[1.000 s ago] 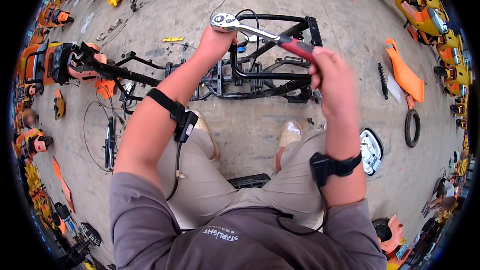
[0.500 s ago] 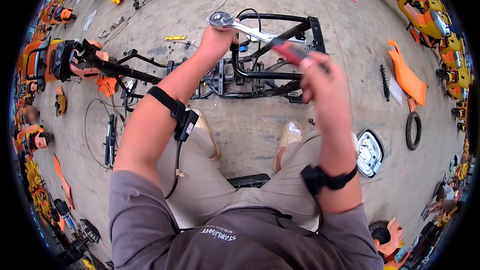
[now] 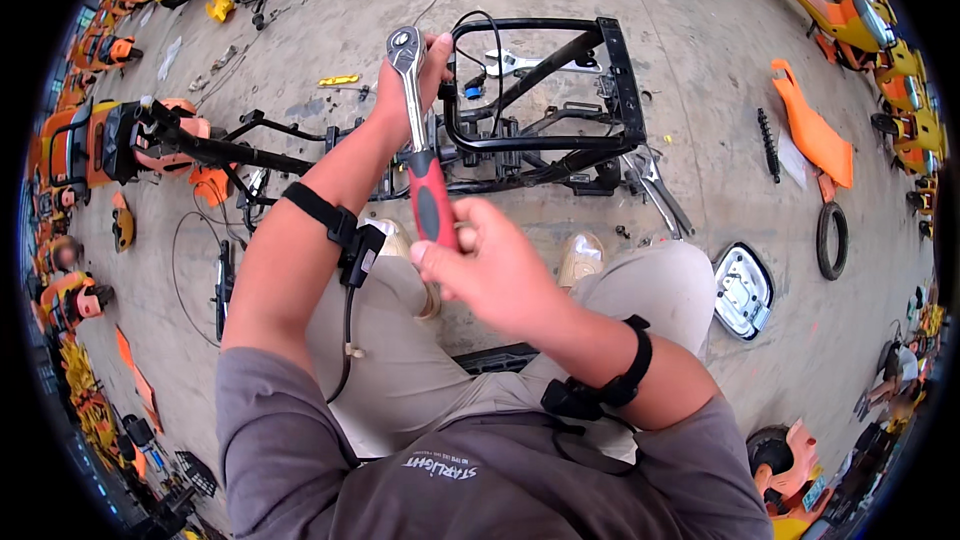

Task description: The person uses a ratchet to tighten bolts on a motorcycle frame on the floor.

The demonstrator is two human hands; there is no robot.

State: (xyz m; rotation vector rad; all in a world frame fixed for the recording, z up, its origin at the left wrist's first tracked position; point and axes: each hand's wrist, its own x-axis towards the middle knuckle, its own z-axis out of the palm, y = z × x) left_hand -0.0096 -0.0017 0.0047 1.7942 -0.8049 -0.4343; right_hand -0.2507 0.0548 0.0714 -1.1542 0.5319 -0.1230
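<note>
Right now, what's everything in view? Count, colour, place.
Long metal ratchet wrench: one, silver, red and grey, centre.
Tubular metal frame: one, black, upper centre.
Metal hand tools: at least two, silver, near frame.
Coiled shock absorber: one, black, right floor.
Curved plastic panel: one, orange, right floor.
Loose round tyre: one, black, below panel.
Rounded shell part: one, whitish, right floor.
Flat bar: one, yellow, floor beyond frame.
Plastic scooters: several, yellow and orange, both sides.
Left hand: one, bare, at ratchet head.
Right hand: one, bare, around handle.
</note>
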